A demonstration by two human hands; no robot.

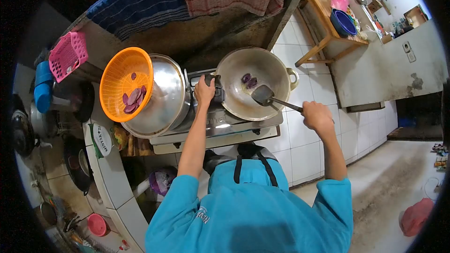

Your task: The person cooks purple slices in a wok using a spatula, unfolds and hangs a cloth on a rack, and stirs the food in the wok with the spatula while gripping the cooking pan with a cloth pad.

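Note:
My right hand [318, 116] grips the dark handle of a spatula [263, 95]. The spatula's blade is over the right side of a wok [243, 106] on the stove [213, 133]. Inside the wok, a few dark purple slices [249, 81] lie just left of the blade. My left hand [205, 90] is closed at the wok's left rim, on a dark, cloth-like piece [217, 84] by the handle there. To its left, an orange colander [107, 86] with purple slices [133, 100] rests tilted on a large lidded metal pot [169, 82].
Cloths [140, 4] hang over the low wall behind the stove. A pink basket [69, 56] and blue cups [43, 86] are at the left. A wooden table [323, 16] with a blue basin [343, 22] stands at the back right. Black pans are at the far left.

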